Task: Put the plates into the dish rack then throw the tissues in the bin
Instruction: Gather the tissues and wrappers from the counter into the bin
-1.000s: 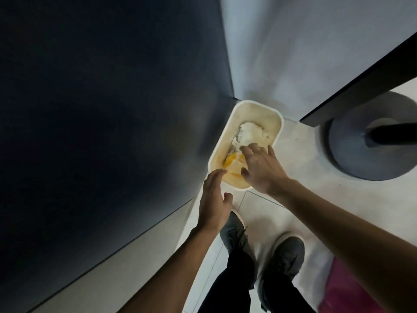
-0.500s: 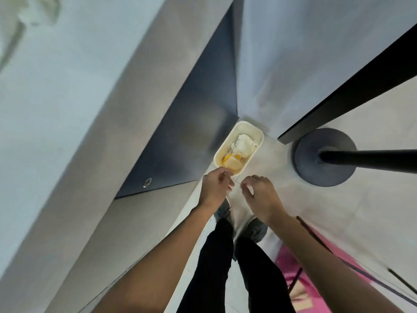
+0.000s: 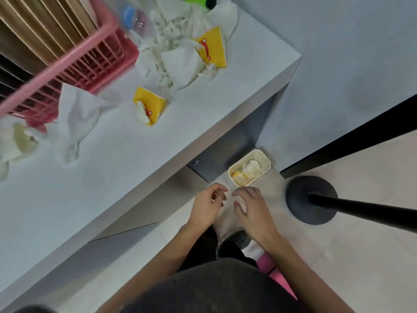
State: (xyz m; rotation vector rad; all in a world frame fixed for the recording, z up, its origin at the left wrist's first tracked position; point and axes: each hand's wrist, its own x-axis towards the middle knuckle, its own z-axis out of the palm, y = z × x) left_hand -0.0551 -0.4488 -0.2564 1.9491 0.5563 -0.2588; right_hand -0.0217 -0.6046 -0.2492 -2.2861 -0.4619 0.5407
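My left hand (image 3: 206,206) and right hand (image 3: 252,210) hover side by side in the lower middle of the frame, above the floor, both empty with fingers loosely curled. Just above them the cream bin (image 3: 268,164) stands on the floor under the corner of the worktop (image 3: 112,177), with discarded tissues (image 3: 251,167) inside. Upper left, on the worktop, crumpled white tissues (image 3: 176,57) and yellow napkins (image 3: 150,106) lie scattered beside the pink dish rack (image 3: 94,57). A black stand base (image 3: 300,206) sits at right.
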